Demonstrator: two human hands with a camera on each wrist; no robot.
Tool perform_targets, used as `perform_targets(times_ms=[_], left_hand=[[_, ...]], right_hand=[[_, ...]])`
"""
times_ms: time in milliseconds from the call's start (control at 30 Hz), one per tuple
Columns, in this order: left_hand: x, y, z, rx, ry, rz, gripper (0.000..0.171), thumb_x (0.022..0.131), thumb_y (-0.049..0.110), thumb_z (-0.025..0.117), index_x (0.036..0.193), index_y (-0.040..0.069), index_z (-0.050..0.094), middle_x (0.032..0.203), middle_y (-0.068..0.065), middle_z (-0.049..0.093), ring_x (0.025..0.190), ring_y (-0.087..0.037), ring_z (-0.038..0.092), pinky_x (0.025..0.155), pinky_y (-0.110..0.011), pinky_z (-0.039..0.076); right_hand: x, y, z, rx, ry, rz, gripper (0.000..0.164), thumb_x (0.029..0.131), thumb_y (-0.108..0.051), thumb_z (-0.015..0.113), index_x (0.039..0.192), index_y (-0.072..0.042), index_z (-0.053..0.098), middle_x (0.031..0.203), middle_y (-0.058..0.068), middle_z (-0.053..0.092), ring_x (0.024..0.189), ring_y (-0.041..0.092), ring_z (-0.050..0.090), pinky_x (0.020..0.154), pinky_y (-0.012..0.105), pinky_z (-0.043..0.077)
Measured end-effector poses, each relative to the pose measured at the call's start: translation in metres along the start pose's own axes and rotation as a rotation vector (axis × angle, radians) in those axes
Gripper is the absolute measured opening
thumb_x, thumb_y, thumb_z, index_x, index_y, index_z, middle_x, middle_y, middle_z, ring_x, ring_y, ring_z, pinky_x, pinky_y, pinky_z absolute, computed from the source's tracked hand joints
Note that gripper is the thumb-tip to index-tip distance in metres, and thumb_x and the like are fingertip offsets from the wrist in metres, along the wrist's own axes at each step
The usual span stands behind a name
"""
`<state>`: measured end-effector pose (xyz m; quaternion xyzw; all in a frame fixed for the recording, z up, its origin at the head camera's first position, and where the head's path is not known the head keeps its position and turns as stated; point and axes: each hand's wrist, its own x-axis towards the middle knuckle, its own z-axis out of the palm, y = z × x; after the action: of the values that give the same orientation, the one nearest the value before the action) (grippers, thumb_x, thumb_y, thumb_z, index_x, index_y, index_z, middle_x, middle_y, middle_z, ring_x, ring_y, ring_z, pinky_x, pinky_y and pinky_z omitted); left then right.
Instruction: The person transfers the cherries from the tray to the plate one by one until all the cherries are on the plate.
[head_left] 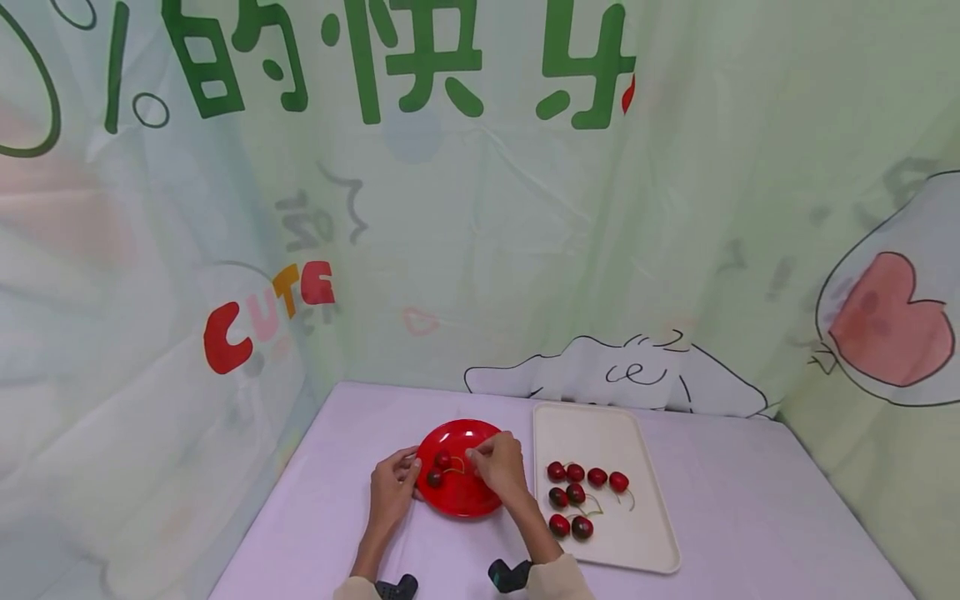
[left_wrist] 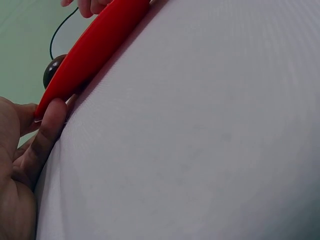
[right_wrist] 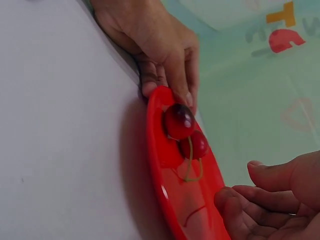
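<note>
A round red plate stands in front of me, its left rim pinched by my left hand, thumb above and fingers beneath. Two cherries with joined green stems lie on the plate's left half: a darker cherry and a redder cherry. My right hand hovers over the plate's right side. In the right wrist view its thumb and loosely bent fingers stand apart with nothing between them. The left wrist view shows the plate's underside tilted up from the tabletop in that view, with one cherry peeking over the rim.
Right of the plate lies a cream rectangular tray holding several cherries, some with stems. A pale lilac cloth covers the table. Printed curtains hang behind and along both sides.
</note>
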<state>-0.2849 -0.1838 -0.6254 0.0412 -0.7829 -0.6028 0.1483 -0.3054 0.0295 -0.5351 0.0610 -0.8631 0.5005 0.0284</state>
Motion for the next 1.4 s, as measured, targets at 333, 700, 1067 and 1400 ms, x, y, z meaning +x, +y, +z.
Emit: perform_targets(times_ms=[333,700,1067,1400], left_hand=[[-0.004,-0.004,0.006,0.003,-0.027,0.004,0.034,0.108,0.009,0.068,0.14,-0.002,0.07,0.118,-0.025,0.077,0.054,-0.01,0.066,0.057,-0.018,0.059],[0.0,-0.01,0.008,0.008,0.004,0.009,0.032,0.107,0.009,0.069,0.139,0.001,0.071,0.117,-0.024,0.078,0.058,-0.009,0.069,0.057,-0.021,0.061],[-0.002,-0.004,0.008,0.015,0.008,0.002,0.033,0.107,0.008,0.069,0.139,0.0,0.071,0.118,-0.026,0.078,0.056,-0.01,0.068,0.057,-0.02,0.061],[-0.003,-0.004,0.004,0.009,0.02,-0.008,0.034,0.108,0.009,0.069,0.141,0.001,0.071,0.122,-0.026,0.077,0.06,-0.01,0.069,0.059,-0.02,0.061]], right_hand=[[-0.011,0.013,-0.038,0.1,0.066,0.091,0.019,0.099,-0.009,0.079,0.11,0.007,0.082,0.089,0.016,0.08,0.071,0.017,0.077,0.073,0.035,0.07],[-0.024,0.015,-0.086,0.122,0.192,0.111,0.015,0.099,-0.007,0.079,0.107,0.005,0.083,0.089,0.019,0.081,0.072,0.022,0.077,0.065,0.025,0.064],[-0.028,0.042,-0.125,0.132,0.282,0.118,0.018,0.098,-0.007,0.08,0.104,0.009,0.082,0.083,0.018,0.082,0.067,0.016,0.077,0.057,0.014,0.056],[-0.037,0.061,-0.144,0.075,0.325,0.154,0.017,0.098,-0.007,0.079,0.104,0.009,0.081,0.085,0.019,0.082,0.068,0.015,0.076,0.059,0.014,0.053]])
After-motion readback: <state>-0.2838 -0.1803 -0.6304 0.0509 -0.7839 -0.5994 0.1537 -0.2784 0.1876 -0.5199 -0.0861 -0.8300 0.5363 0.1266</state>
